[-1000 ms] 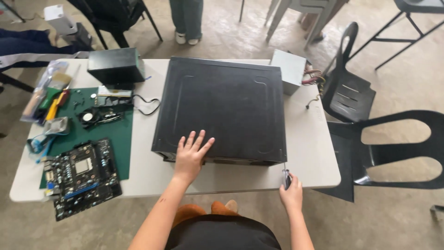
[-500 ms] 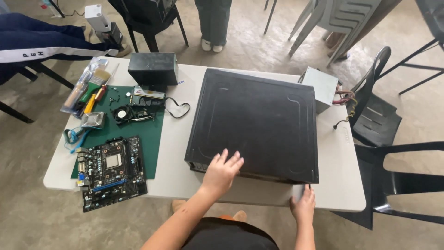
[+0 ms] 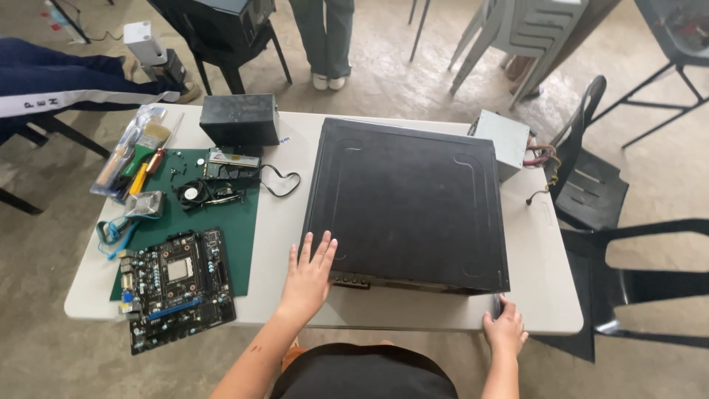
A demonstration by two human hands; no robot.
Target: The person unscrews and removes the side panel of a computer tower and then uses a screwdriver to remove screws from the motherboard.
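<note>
The flat black metal computer case (image 3: 410, 207) is steadied best with the open left hand (image 3: 307, 273) pressed flat; the right hand (image 3: 505, 334) grips the white table (image 3: 543, 310) edge.

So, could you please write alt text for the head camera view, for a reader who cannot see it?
A black computer case lies flat on a white table; the left hand rests open at its near left corner, and the right hand is at the table edge. To the left, a motherboard and small parts lie on a green mat.
</note>
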